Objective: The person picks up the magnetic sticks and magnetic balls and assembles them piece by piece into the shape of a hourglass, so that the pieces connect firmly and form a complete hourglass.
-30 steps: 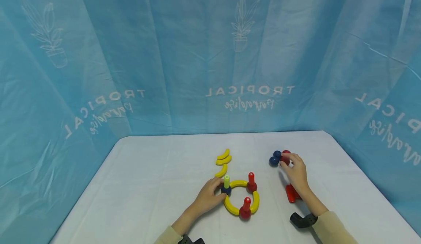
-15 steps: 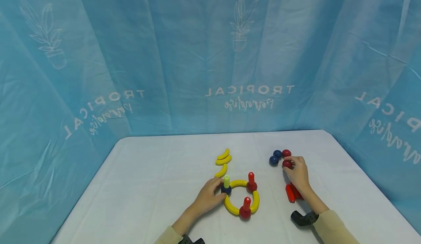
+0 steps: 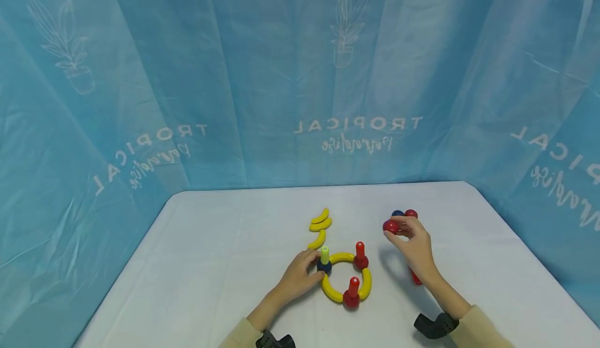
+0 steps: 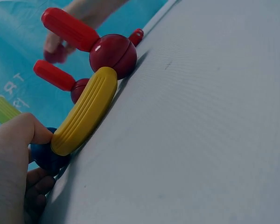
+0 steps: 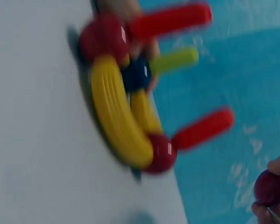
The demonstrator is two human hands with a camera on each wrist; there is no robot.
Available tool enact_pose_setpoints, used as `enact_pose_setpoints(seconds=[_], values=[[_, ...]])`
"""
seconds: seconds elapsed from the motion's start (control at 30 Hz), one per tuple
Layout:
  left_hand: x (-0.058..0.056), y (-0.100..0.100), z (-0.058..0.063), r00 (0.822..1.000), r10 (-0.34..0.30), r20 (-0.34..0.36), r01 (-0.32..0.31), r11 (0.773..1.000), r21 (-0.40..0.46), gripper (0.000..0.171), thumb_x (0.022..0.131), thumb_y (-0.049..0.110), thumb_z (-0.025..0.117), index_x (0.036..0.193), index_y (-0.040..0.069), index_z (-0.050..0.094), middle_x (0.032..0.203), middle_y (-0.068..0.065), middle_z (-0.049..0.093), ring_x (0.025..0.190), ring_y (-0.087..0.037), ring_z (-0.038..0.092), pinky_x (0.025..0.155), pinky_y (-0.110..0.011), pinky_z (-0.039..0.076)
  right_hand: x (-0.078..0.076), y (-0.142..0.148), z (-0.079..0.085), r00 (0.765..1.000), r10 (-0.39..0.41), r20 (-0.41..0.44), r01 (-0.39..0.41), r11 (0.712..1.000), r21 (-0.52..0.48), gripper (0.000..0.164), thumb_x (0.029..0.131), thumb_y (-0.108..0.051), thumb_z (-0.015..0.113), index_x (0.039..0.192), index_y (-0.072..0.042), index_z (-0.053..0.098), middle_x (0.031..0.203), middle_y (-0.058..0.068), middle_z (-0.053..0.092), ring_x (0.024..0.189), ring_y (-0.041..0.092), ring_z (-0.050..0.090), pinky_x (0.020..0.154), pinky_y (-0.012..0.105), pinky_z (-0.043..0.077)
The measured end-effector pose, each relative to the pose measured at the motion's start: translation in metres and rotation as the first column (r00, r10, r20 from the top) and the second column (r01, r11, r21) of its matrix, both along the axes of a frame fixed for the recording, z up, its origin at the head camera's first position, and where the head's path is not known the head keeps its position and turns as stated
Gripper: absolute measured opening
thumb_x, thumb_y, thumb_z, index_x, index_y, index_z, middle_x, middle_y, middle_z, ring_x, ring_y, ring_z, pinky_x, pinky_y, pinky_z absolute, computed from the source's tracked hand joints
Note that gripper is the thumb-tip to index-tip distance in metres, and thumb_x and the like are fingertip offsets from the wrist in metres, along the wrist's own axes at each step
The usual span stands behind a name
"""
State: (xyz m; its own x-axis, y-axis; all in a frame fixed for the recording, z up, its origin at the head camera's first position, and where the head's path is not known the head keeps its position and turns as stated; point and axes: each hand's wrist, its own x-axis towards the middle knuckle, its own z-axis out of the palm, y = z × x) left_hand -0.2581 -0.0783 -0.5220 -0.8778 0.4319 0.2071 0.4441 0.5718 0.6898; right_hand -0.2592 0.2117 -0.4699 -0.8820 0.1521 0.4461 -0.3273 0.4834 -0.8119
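Note:
My left hand [image 3: 297, 276] pinches the navy ball [image 3: 324, 267] at the left of a ring lying on the table. Yellow curved sticks [image 4: 86, 112] and two red balls [image 4: 113, 56] make up the rest of that ring. Red sticks [image 3: 360, 250] stand up from the red balls, and a lime-green stick [image 3: 325, 255] rises from the navy one. Over the table's right side, my right hand [image 3: 416, 246] holds another red ball [image 3: 390, 226] between thumb and fingers, raised off the cloth. The same ball [image 5: 269, 188] shows at the right edge of the right wrist view.
Behind the right hand lie a loose blue ball [image 3: 398, 213] and a red ball [image 3: 411, 213]. A red stick [image 3: 415, 277] lies partly hidden under the right forearm. Several yellow curved sticks [image 3: 320, 225] rest beyond the ring. A blue curtain [image 3: 262, 98] encloses the white table [image 3: 211, 264].
My right hand has picked up a red ball from the group and carried it left, now covering one blue ball. The left hand and ring stay in place.

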Motion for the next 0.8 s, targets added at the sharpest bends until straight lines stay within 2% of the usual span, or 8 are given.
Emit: enact_pose_setpoints(seconds=[0.1, 0.23, 0.37, 0.5, 0.6, 0.8], values=[[-0.001, 0.001, 0.001, 1.000, -0.005, 0.002, 0.005, 1.000, -0.001, 0.032, 0.085, 0.020, 0.062, 0.116, 0.012, 0.059, 0.110, 0.001, 0.060, 0.102, -0.013, 0.052, 0.094, -0.033, 0.045, 0.018, -0.017, 0.011, 0.993, 0.112, -0.041, -0.115, 0.991, -0.064, 0.034, 0.083, -0.009, 0.072, 0.115, -0.005, 0.063, 0.108, 0.009, 0.059, 0.089, -0.003, 0.056, 0.083, 0.006, 0.046], [0.000, 0.000, 0.001, 1.000, -0.011, -0.009, 0.011, 1.000, 0.004, 0.032, 0.085, 0.019, 0.062, 0.116, 0.011, 0.059, 0.111, -0.001, 0.060, 0.104, -0.015, 0.053, 0.096, -0.034, 0.045, 0.042, -0.035, 0.020, 0.975, 0.220, -0.032, -0.222, 0.968, -0.113, 0.032, 0.080, -0.006, 0.074, 0.110, -0.004, 0.063, 0.105, 0.006, 0.059, 0.090, 0.001, 0.060, 0.084, 0.009, 0.048], [0.001, -0.001, 0.000, 1.000, -0.013, -0.015, 0.013, 1.000, 0.005, 0.032, 0.085, 0.018, 0.062, 0.116, 0.011, 0.059, 0.112, 0.000, 0.061, 0.105, -0.015, 0.054, 0.096, -0.035, 0.046, 0.058, -0.047, 0.018, 0.946, 0.323, 0.014, -0.319, 0.940, -0.118, 0.031, 0.079, -0.009, 0.075, 0.107, -0.003, 0.062, 0.101, 0.004, 0.061, 0.089, 0.005, 0.062, 0.084, 0.013, 0.051], [0.000, -0.001, -0.002, 1.000, -0.011, -0.023, 0.011, 1.000, 0.003, 0.031, 0.086, 0.018, 0.062, 0.116, 0.011, 0.059, 0.113, -0.001, 0.061, 0.106, -0.016, 0.054, 0.097, -0.036, 0.045, 0.067, -0.054, 0.010, 0.907, 0.421, 0.001, -0.420, 0.904, -0.079, 0.031, 0.078, -0.010, 0.077, 0.106, -0.006, 0.063, 0.101, 0.004, 0.063, 0.092, 0.007, 0.062, 0.083, 0.018, 0.053], [-0.001, -0.001, -0.003, 1.000, -0.007, -0.027, 0.007, 1.000, 0.003, 0.031, 0.086, 0.018, 0.062, 0.116, 0.011, 0.059, 0.114, -0.001, 0.061, 0.108, -0.017, 0.054, 0.098, -0.037, 0.045, 0.068, -0.056, 0.004, 0.893, 0.450, -0.021, -0.451, 0.892, -0.039, 0.031, 0.078, -0.009, 0.076, 0.106, -0.008, 0.063, 0.103, 0.004, 0.063, 0.094, 0.006, 0.060, 0.082, 0.019, 0.053], [-0.001, 0.000, -0.003, 0.999, -0.016, -0.034, 0.016, 1.000, 0.015, 0.032, 0.086, 0.019, 0.062, 0.118, 0.011, 0.058, 0.113, -0.001, 0.060, 0.106, -0.016, 0.054, 0.097, -0.035, 0.045, 0.071, -0.058, -0.002, 0.911, 0.412, 0.011, -0.411, 0.911, -0.023, 0.036, 0.077, -0.008, 0.077, 0.110, -0.006, 0.062, 0.103, 0.003, 0.065, 0.090, 0.004, 0.061, 0.080, 0.019, 0.054]])
